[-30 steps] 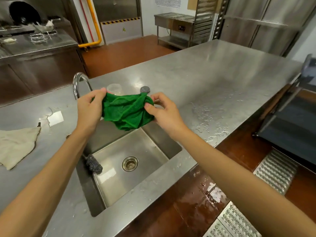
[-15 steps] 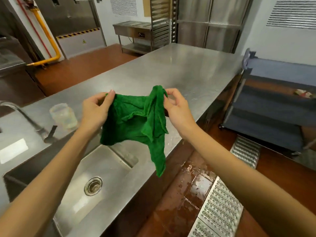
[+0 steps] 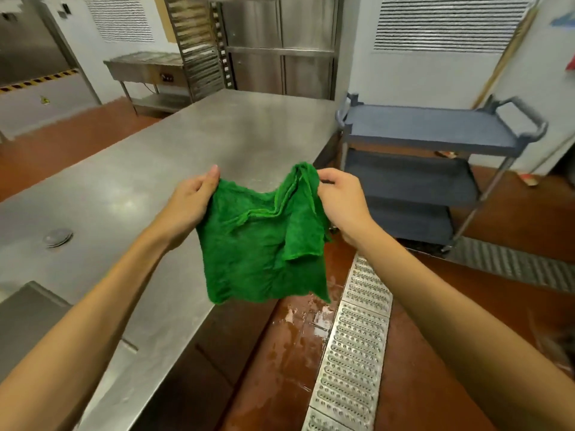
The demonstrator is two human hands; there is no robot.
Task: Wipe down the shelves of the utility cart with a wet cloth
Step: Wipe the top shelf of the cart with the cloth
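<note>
A green cloth [image 3: 261, 244] hangs spread between my hands, in front of me at the edge of the steel counter. My left hand [image 3: 193, 203] pinches its upper left corner. My right hand [image 3: 339, 203] grips the bunched upper right corner, where a fold of cloth droops. The grey utility cart [image 3: 429, 132] with three shelves stands ahead on the right, beyond my right hand. Its top shelf looks bare. A small red and white item lies at the right end of its middle shelf.
The long steel counter [image 3: 155, 169] runs along my left, with a round plug [image 3: 57, 237] on it and the sink corner [image 3: 28, 309] at the lower left. A metal floor drain grate [image 3: 351, 343] runs along the wet red floor towards the cart.
The view has turned right from the sink towards the cart. My hands have carried the cloth away from the sink and opened it wider.
</note>
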